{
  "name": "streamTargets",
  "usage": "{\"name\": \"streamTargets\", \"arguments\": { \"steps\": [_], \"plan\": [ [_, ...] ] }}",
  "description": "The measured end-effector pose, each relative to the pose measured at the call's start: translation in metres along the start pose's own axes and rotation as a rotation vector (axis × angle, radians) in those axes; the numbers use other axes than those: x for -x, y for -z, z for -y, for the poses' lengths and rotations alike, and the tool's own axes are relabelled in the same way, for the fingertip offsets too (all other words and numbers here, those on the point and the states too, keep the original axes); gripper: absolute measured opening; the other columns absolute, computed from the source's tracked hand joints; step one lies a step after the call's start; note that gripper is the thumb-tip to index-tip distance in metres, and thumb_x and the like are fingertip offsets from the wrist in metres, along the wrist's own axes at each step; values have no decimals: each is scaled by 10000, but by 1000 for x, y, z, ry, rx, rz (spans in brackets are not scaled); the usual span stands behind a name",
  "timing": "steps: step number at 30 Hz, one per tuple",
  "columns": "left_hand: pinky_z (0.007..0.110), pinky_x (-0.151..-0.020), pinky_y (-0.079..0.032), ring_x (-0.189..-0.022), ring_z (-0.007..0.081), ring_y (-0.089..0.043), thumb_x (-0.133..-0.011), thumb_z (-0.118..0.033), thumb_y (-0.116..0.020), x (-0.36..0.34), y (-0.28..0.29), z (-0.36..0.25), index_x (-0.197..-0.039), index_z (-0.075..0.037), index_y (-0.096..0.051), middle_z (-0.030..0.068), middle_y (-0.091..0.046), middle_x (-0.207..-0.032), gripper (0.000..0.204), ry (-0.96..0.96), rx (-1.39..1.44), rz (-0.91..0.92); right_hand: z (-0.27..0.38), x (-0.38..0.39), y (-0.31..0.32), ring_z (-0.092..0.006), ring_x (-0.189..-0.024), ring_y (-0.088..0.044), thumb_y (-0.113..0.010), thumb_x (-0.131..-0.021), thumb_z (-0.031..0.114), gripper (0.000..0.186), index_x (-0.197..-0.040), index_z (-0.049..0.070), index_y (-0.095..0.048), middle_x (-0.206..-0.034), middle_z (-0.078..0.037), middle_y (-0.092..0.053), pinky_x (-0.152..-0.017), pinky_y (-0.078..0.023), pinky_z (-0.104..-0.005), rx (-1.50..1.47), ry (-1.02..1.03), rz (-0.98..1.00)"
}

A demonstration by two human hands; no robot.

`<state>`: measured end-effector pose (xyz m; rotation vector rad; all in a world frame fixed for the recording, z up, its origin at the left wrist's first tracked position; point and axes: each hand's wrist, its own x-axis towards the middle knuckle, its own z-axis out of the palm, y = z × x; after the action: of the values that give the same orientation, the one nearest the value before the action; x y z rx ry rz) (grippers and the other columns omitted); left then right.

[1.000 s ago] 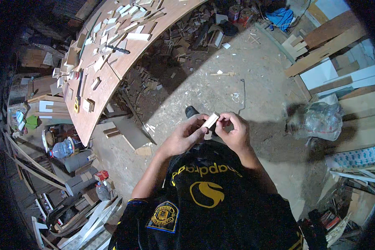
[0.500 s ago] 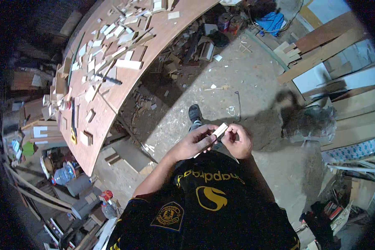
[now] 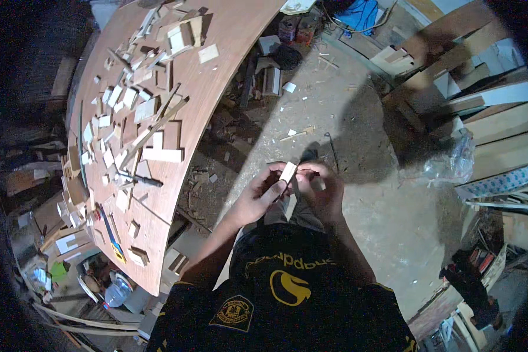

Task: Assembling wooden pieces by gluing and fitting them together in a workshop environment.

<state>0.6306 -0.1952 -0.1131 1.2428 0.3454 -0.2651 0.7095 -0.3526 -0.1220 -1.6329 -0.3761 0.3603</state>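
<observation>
My left grip is closed around a small wooden block, thumb on the near face, with the long end aimed at about one o'clock. The right grip sits at four o'clock from the block, fingers curled, its tips just beside the far end; I cannot tell whether they touch it or pinch anything.

The hold looks narrow to me, so a push on that free end could twist the block loose and drop it onto the floor below. Shade over the right fingers makes contact hard to judge from where I sit; a misread there could become a fumble.

At ten o'clock is the counter, strewn with loose wood pieces; an elbow swung that way might knock some off. The yellow-handled tool at eight o'clock lies near its edge and could be caught too.
</observation>
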Motion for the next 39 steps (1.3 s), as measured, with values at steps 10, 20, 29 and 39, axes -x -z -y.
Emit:
{"name": "streamTargets", "arguments": {
  "steps": [10, 20, 29, 39],
  "plan": [
    [271, -737, -503, -858, 130, -610, -972, -181, -536, -122, 41, 29, -1331, -52, -443, 64, -618, -999, 392, 139, -161, 44, -98, -110, 35, -273, -726, -623, -766, -688, 67, 215, -866, 65, -646, -812, -103, -647, -660, -498, -343, 390, 151, 110],
    [326, -763, -531, -863, 182, -633, -971, -210, -534, -265, 112, 176, -1344, -48, -370, 101, -619, -991, 438, 419, -79, 233, -274, -171, 30, -256, -660, -563, -714, -689, 82, 172, -792, 73, -575, -713, -88, -560, -611, -462, -353, 418, 9, 145],
    [283, -761, -482, -855, 130, -554, -907, -68, -614, -381, 193, 288, -1119, -42, -490, 48, -561, -941, 248, -115, 267, -88, -451, -205, -26, -222, -988, -586, -616, -873, 44, 504, -1331, 44, -406, -1139, -109, -595, -806, -502, -352, -205, -570, 431],
    [295, -887, -445, -995, 152, -542, -974, -396, -492, -465, 337, 402, -1205, -81, -549, 35, -572, -1068, 394, -118, -270, -52, -437, -280, -52, -190, -828, -567, -600, -901, 170, 257, -1101, 12, -573, -940, -99, -631, -796, -449, -346, 308, -967, 422]
  ]
}}
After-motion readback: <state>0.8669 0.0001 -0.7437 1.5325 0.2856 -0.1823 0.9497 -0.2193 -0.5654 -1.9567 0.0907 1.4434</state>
